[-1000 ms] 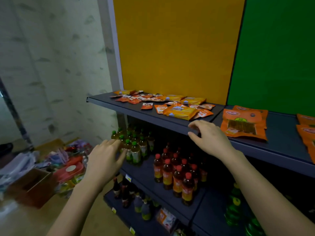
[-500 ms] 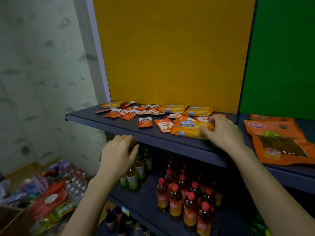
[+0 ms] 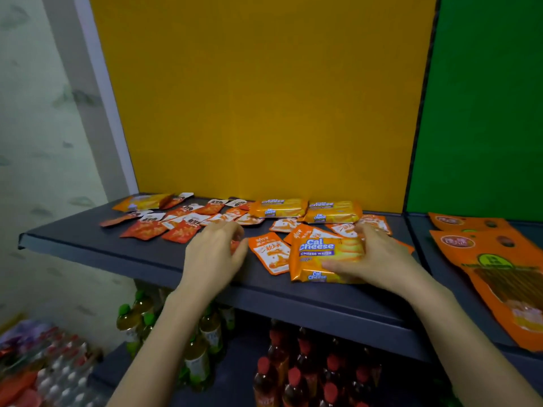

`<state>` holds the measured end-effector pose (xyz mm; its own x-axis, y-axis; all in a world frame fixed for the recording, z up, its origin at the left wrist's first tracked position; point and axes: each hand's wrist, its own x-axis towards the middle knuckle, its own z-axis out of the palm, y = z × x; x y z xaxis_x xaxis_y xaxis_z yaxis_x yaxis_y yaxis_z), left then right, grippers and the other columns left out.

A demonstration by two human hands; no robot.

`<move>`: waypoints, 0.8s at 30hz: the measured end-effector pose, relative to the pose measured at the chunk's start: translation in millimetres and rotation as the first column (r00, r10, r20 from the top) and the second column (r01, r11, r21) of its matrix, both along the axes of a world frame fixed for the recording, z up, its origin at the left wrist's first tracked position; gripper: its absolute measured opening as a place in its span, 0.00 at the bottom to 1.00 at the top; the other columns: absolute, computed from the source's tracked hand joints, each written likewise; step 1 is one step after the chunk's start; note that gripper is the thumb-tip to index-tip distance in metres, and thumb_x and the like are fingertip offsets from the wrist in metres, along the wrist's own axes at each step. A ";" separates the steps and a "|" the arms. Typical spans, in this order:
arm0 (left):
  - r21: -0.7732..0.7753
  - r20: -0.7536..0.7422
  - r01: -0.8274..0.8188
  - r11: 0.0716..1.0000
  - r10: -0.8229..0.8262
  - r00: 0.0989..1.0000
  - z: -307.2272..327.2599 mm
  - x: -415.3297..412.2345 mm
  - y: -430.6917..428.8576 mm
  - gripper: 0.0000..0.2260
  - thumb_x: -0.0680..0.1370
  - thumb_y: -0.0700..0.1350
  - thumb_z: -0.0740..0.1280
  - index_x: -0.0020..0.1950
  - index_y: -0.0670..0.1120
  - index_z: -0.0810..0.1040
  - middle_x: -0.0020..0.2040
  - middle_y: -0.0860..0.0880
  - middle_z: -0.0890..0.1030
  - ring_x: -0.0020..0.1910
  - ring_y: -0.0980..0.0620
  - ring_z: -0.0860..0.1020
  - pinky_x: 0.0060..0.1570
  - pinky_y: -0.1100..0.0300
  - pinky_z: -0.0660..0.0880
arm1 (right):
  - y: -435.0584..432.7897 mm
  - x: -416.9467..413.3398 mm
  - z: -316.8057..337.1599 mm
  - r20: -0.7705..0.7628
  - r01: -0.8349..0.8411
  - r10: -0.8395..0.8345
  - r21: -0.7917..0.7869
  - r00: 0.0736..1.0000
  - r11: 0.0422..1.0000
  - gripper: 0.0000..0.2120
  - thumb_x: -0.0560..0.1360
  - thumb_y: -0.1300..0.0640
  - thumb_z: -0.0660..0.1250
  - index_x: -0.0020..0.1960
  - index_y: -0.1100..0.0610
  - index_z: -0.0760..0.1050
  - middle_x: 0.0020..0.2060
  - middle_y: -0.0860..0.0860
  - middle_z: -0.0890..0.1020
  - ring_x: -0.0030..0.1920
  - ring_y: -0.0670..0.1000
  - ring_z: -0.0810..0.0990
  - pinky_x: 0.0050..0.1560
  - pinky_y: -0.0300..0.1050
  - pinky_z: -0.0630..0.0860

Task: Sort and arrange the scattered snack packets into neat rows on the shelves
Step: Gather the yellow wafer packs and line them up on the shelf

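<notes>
Packets (image 3: 188,223) on shelf (image 3: 123,254); bottles (image 3: 293,377) below

Left wall: we see a pale wall (image 3: 35,142) with faint grey marks.
Upright: a grey post (image 3: 88,98) stands beside it.
Back panels: we see a yellow panel (image 3: 264,98), with a green panel (image 3: 484,113) to its right.
Furniture: a dark blue-grey shelf (image 3: 117,254).
Light: we find it dim.

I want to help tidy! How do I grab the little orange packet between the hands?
Pinch the orange sachet by its near end, coming from the shelf front. It lies flat and thin, and the Cal Cheese wafer pack crowds its right side.
</notes>
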<state>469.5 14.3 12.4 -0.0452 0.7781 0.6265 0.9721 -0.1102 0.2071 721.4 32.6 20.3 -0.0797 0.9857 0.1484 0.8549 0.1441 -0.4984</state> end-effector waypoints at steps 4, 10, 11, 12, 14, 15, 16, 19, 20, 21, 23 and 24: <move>-0.065 0.050 0.014 0.998 -0.011 0.999 13.3 -1.0 51.1 0.11 0.77 0.50 0.62 0.53 0.45 0.77 0.53 0.47 0.80 0.53 0.47 0.76 0.43 0.56 0.70 | 4.9 1.7 1.4 -0.090 0.038 -0.041 -0.032 0.995 0.999 0.56 0.57 0.34 0.74 0.75 0.52 0.52 0.73 0.51 0.64 0.70 0.53 0.67 0.67 0.48 0.67; -0.264 0.133 -0.020 0.964 0.057 0.989 23.3 -9.8 136.8 0.17 0.77 0.55 0.62 0.49 0.40 0.76 0.49 0.40 0.79 0.48 0.41 0.76 0.42 0.53 0.70 | 3.7 -4.5 2.1 0.018 0.213 -0.212 -0.056 0.977 0.976 0.50 0.61 0.32 0.69 0.73 0.57 0.57 0.69 0.54 0.68 0.67 0.54 0.69 0.62 0.46 0.68; -0.302 0.123 -0.042 0.952 0.083 0.989 23.1 -10.9 149.4 0.21 0.76 0.57 0.62 0.50 0.39 0.77 0.53 0.39 0.79 0.52 0.40 0.76 0.45 0.52 0.72 | 3.6 -7.0 2.8 0.044 0.238 -0.236 -0.060 0.971 0.969 0.47 0.62 0.31 0.68 0.71 0.57 0.60 0.67 0.54 0.70 0.66 0.54 0.71 0.60 0.45 0.69; -0.343 0.113 -0.058 0.937 0.102 0.988 22.6 -12.2 160.9 0.24 0.75 0.60 0.61 0.52 0.38 0.78 0.56 0.38 0.78 0.57 0.39 0.75 0.49 0.51 0.72 | 3.9 -9.7 3.7 0.065 0.259 -0.255 -0.070 0.965 0.963 0.46 0.62 0.30 0.67 0.70 0.57 0.61 0.66 0.54 0.71 0.65 0.54 0.71 0.59 0.45 0.69; -0.440 0.123 -0.052 0.896 0.118 0.985 18.9 -14.5 181.1 0.29 0.73 0.65 0.61 0.55 0.39 0.78 0.60 0.37 0.76 0.61 0.38 0.73 0.54 0.51 0.72 | 5.0 -15.1 6.2 0.111 0.295 -0.285 -0.095 0.952 0.951 0.45 0.62 0.28 0.64 0.68 0.57 0.63 0.66 0.54 0.71 0.64 0.54 0.71 0.59 0.45 0.69; -0.489 0.130 -0.035 0.871 0.112 0.985 16.6 -15.1 188.5 0.30 0.72 0.67 0.60 0.56 0.41 0.78 0.60 0.38 0.76 0.61 0.38 0.73 0.54 0.51 0.72 | 5.4 -18.0 7.7 0.129 0.314 -0.300 -0.109 0.945 0.943 0.45 0.62 0.27 0.63 0.68 0.57 0.64 0.65 0.54 0.72 0.64 0.54 0.72 0.57 0.44 0.69; -0.532 0.117 -0.020 0.846 0.098 0.988 13.5 -15.6 196.6 0.32 0.71 0.69 0.59 0.59 0.45 0.78 0.60 0.39 0.76 0.61 0.38 0.73 0.55 0.51 0.71 | 5.5 -21.1 9.0 0.141 0.332 -0.315 -0.123 0.939 0.935 0.46 0.61 0.26 0.62 0.67 0.57 0.64 0.64 0.53 0.72 0.63 0.54 0.72 0.55 0.44 0.68; -0.583 0.107 0.002 0.813 0.074 0.991 8.7 -13.3 212.4 0.37 0.67 0.74 0.56 0.63 0.48 0.76 0.63 0.39 0.75 0.63 0.38 0.71 0.63 0.47 0.69 | 5.7 -29.3 11.8 0.207 0.373 -0.340 -0.147 0.917 0.916 0.49 0.58 0.23 0.60 0.67 0.56 0.64 0.65 0.52 0.73 0.63 0.54 0.73 0.54 0.45 0.69; -0.580 0.163 0.031 0.814 0.079 0.984 9.1 -12.1 216.2 0.39 0.66 0.75 0.57 0.62 0.45 0.75 0.64 0.39 0.74 0.64 0.38 0.70 0.64 0.47 0.67 | 6.0 -31.2 12.1 0.231 0.384 -0.346 -0.148 0.909 0.911 0.49 0.58 0.23 0.60 0.68 0.55 0.64 0.65 0.52 0.73 0.64 0.54 0.73 0.56 0.46 0.70; -0.577 0.222 0.066 0.814 0.078 0.972 9.7 -11.3 219.0 0.40 0.66 0.74 0.58 0.62 0.43 0.75 0.65 0.39 0.73 0.65 0.38 0.70 0.65 0.47 0.66 | 6.4 -32.9 12.6 0.247 0.395 -0.353 -0.147 0.903 0.907 0.49 0.58 0.23 0.61 0.68 0.55 0.64 0.65 0.52 0.73 0.63 0.53 0.73 0.57 0.46 0.70; -0.585 0.297 0.138 0.799 0.053 0.953 10.1 -10.6 222.4 0.39 0.67 0.72 0.61 0.62 0.41 0.73 0.65 0.38 0.74 0.64 0.38 0.71 0.65 0.47 0.68 | 6.7 -35.9 14.5 0.253 0.407 -0.363 -0.149 0.897 0.901 0.48 0.58 0.24 0.62 0.67 0.55 0.65 0.64 0.52 0.74 0.63 0.53 0.73 0.56 0.46 0.70; -0.586 0.327 0.173 0.792 0.036 0.944 9.6 -10.7 224.8 0.38 0.68 0.71 0.62 0.63 0.40 0.72 0.65 0.38 0.74 0.63 0.38 0.71 0.64 0.47 0.69 | 7.0 -37.2 15.8 0.244 0.409 -0.367 -0.153 0.898 0.900 0.47 0.59 0.24 0.63 0.67 0.55 0.64 0.65 0.51 0.74 0.63 0.53 0.73 0.56 0.45 0.70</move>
<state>458.8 239.1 21.9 -0.0840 0.9964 -0.0062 0.8408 0.0742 0.5363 684.2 39.6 36.1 0.3073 0.9512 -0.0277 0.9079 -0.3018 -0.2910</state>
